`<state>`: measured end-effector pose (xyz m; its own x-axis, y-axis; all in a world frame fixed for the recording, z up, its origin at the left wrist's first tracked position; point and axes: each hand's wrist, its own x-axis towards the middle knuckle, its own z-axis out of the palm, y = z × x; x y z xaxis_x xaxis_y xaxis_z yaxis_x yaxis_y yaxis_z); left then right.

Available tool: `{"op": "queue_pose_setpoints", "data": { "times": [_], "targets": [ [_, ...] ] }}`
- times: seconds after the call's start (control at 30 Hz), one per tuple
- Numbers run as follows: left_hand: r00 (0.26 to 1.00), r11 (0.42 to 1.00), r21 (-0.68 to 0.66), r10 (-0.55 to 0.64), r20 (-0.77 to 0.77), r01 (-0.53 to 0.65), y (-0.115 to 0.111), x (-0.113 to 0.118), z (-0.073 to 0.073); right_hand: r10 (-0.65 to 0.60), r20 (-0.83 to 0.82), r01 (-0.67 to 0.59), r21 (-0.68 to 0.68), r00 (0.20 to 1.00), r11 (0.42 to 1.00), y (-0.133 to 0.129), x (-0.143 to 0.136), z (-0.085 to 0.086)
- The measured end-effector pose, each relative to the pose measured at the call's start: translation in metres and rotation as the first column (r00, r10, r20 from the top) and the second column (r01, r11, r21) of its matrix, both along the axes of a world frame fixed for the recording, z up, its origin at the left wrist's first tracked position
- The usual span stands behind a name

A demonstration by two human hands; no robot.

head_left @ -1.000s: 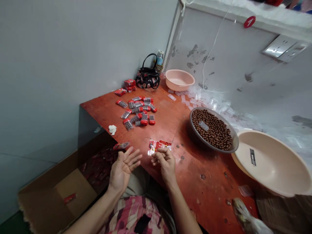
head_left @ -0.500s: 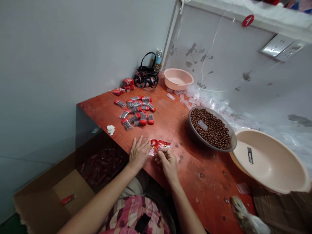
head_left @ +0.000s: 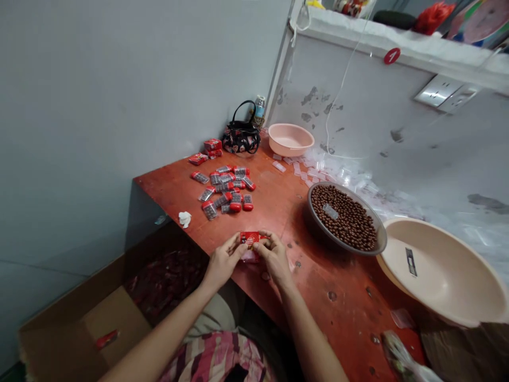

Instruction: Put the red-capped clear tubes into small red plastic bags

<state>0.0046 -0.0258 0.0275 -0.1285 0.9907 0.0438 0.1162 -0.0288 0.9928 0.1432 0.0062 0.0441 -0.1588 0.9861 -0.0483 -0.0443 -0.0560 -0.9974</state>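
Note:
Near the table's front edge, a red printed packet (head_left: 249, 239) is held between both hands. My left hand (head_left: 225, 261) grips its left side with thumb and fingers, and my right hand (head_left: 274, 258) pinches its right side. Beyond them on the red table (head_left: 274, 201) lies a group of small clear packs with red ends (head_left: 221, 200), filled with dark balls. A grey bowl (head_left: 311, 225) of brown balls stands to the right, with a small clear case (head_left: 330, 211) on top of the balls.
Red boxes (head_left: 212, 144), a black floral handbag (head_left: 240, 139) and a pink basin (head_left: 290, 140) stand at the back. Clear plastic pieces (head_left: 353, 172) line the wall. A large beige basin (head_left: 441, 270) is at right, white tissue (head_left: 184, 219) at left, and a cardboard box (head_left: 59, 318) below.
The packet, lying flat on the table before, is now held up between both hands. My left hand has gone from spread fingers to a grip. The view has tilted slightly upward.

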Motion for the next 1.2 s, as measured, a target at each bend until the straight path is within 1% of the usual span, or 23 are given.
{"op": "queue_pose_setpoints", "data": {
  "times": [0.07, 0.13, 0.2, 0.23, 0.27, 0.3, 0.33, 0.37, 0.43, 0.47, 0.5, 0.57, 0.67, 0.73, 0.8, 0.87, 0.97, 1.0, 1.03, 1.07, 1.1, 1.13, 1.2],
  "targets": [
    [0.974, 0.985, -0.153, -0.046, 0.223, 0.082, 0.003, -0.004, 0.002, 0.100, -0.002, -0.100, -0.036, 0.995, 0.994, 0.006, -0.002, 0.006],
    [0.935, 0.967, -0.228, -0.026, 0.355, 0.113, 0.006, -0.009, 0.002, 0.177, 0.089, -0.174, -0.038, 0.980, 0.984, 0.016, -0.005, 0.009],
    [0.918, 0.962, -0.265, 0.049, 0.394, 0.062, 0.008, -0.013, 0.000, 0.188, 0.281, -0.206, 0.039, 0.941, 0.978, 0.034, -0.008, 0.011],
    [0.917, 0.961, -0.276, 0.088, 0.389, 0.025, 0.008, -0.015, 0.000, 0.156, 0.410, -0.220, 0.115, 0.899, 0.969, 0.045, -0.011, 0.012],
    [0.916, 0.957, -0.289, 0.121, 0.383, -0.006, 0.007, -0.016, 0.000, 0.091, 0.549, -0.242, 0.209, 0.831, 0.948, 0.058, -0.013, 0.013],
    [0.912, 0.951, -0.307, 0.149, 0.383, -0.026, 0.007, -0.018, 0.001, 0.010, 0.682, -0.292, 0.300, 0.732, 0.908, 0.073, -0.015, 0.014],
    [0.903, 0.943, -0.330, 0.173, 0.394, -0.037, 0.006, -0.019, 0.002, -0.057, 0.790, -0.378, 0.353, 0.610, 0.856, 0.087, -0.018, 0.015],
    [0.889, 0.933, -0.357, 0.196, 0.415, -0.039, 0.004, -0.019, 0.003, -0.099, 0.870, -0.483, 0.359, 0.482, 0.799, 0.101, -0.020, 0.016],
    [0.851, 0.911, -0.410, 0.243, 0.465, -0.037, 0.002, -0.020, 0.006, -0.153, 0.954, -0.650, 0.288, 0.257, 0.703, 0.125, -0.025, 0.018],
    [0.828, 0.903, -0.429, 0.268, 0.493, -0.037, 0.001, -0.021, 0.007, -0.158, 0.971, -0.704, 0.237, 0.177, 0.670, 0.134, -0.026, 0.018],
    [0.803, 0.897, -0.441, 0.290, 0.520, -0.038, 0.001, -0.021, 0.008, -0.155, 0.980, -0.737, 0.195, 0.124, 0.647, 0.142, -0.027, 0.018],
    [0.752, 0.893, -0.450, 0.318, 0.578, -0.032, 0.000, -0.023, 0.009, -0.132, 0.988, -0.762, 0.149, 0.085, 0.630, 0.151, -0.027, 0.018],
    [0.650, 0.885, -0.464, 0.373, 0.662, -0.035, 0.002, -0.025, 0.008, -0.115, 0.988, -0.736, 0.154, 0.104, 0.659, 0.153, -0.022, 0.017],
    [0.568, 0.872, -0.485, 0.430, 0.702, -0.061, 0.005, -0.025, 0.008, -0.116, 0.986, -0.693, 0.169, 0.123, 0.701, 0.148, -0.017, 0.016],
    [0.493, 0.858, -0.507, 0.478, 0.728, -0.083, 0.007, -0.025, 0.007, -0.120, 0.981, -0.630, 0.190, 0.154, 0.753, 0.135, -0.011, 0.015],
    [0.435, 0.850, -0.518, 0.504, 0.746, -0.095, 0.009, -0.025, 0.007, -0.126, 0.972, -0.553, 0.218, 0.199, 0.804, 0.111, -0.006, 0.014],
    [0.377, 0.847, -0.522, 0.519, 0.767, -0.102, 0.010, -0.024, 0.008, -0.116, 0.948, -0.459, 0.248, 0.297, 0.853, 0.054, -0.001, 0.009],
    [0.365, 0.849, -0.519, 0.517, 0.774, -0.102, 0.011, -0.023, 0.008, -0.101, 0.929, -0.422, 0.256, 0.356, 0.869, 0.033, -0.001, 0.007],
    [0.356, 0.853, -0.512, 0.512, 0.782, -0.101, 0.011, -0.021, 0.009, -0.026, 0.836, -0.339, 0.250, 0.548, 0.907, 0.012, -0.001, 0.004],
    [0.352, 0.859, -0.503, 0.503, 0.789, -0.101, 0.012, -0.019, 0.009, 0.051, 0.703, -0.269, 0.203, 0.710, 0.941, -0.007, -0.002, 0.001],
    [0.352, 0.866, -0.490, 0.491, 0.797, -0.100, 0.012, -0.017, 0.009, 0.095, 0.579, -0.221, 0.151, 0.810, 0.964, -0.023, -0.003, -0.002],
    [0.356, 0.875, -0.474, 0.475, 0.805, -0.096, 0.012, -0.014, 0.009, 0.091, 0.494, -0.171, 0.119, 0.865, 0.978, -0.036, -0.005, -0.005],
    [0.374, 0.894, -0.440, 0.437, 0.818, -0.083, 0.013, -0.007, 0.009, 0.059, 0.417, -0.106, 0.090, 0.907, 0.990, -0.050, -0.008, -0.009]
  ]
}}
